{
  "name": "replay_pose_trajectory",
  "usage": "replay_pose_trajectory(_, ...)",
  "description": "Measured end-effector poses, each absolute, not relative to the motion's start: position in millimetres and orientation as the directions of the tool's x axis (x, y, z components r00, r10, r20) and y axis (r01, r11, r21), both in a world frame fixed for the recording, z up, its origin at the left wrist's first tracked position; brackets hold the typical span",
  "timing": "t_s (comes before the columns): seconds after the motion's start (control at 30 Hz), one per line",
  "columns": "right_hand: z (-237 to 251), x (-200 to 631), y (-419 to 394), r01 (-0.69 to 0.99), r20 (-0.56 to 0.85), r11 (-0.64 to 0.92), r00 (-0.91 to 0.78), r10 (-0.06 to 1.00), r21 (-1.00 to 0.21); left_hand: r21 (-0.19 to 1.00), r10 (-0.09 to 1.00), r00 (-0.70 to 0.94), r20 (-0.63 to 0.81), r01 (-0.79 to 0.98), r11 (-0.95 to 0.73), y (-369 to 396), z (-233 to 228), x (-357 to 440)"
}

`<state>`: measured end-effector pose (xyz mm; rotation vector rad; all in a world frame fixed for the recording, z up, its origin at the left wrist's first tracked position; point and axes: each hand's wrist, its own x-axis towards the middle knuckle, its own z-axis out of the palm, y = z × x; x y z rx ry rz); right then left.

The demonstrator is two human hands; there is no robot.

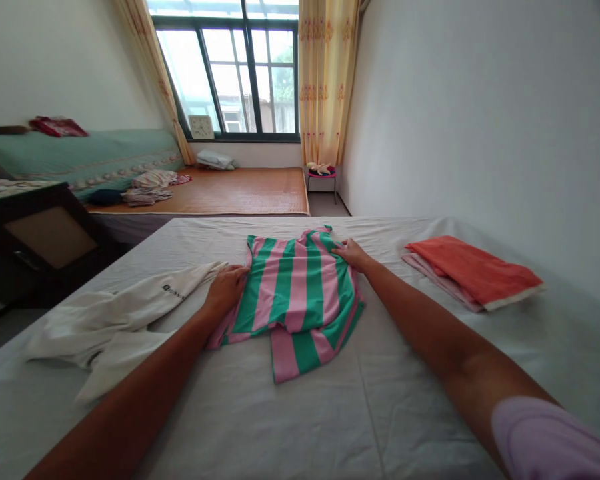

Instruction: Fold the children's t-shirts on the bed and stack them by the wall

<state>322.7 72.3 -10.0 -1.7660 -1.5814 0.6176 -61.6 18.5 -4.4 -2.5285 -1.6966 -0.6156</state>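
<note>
A pink and green striped shirt [297,293] lies partly folded on a bed covered by a white sheet [300,413]. My left hand [226,285] grips the shirt's left edge, fingers curled on the fabric. My right hand [351,254] pinches its far right corner near the top. A crumpled white garment [115,313] with a small dark print lies just left of my left hand.
A folded orange cloth on a pink one [473,270] rests at the bed's right side near the wall. Beyond the bed are a woven mat platform [240,190], a small stool [321,175], a dark cabinet [35,240] and a window with curtains.
</note>
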Motion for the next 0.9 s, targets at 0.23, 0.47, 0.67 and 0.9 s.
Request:
replay_pose_trajectory(0.23,9,364,25,0.788,0.231,0.008,0.171,0.958,-0.616,0.177,0.859,0.343,0.381,0.884,-0.432,17,-9,-68)
replay_pose_trajectory(0.47,38,338,-74,0.479,0.084,0.679,-0.781,0.619,-0.556,0.385,0.821,0.546,0.169,0.730,-0.565,6,19,-83)
replay_pose_trajectory(0.67,25,338,-92,0.582,0.173,0.770,-0.757,0.631,-0.261,0.514,0.620,0.777,-0.109,0.578,-0.633,-41,54,-104)
replay_pose_trajectory(0.9,33,348,-98,0.650,0.212,0.654,-0.628,0.749,-0.387,0.344,0.678,0.730,-0.085,0.660,-0.668,-85,53,-111)
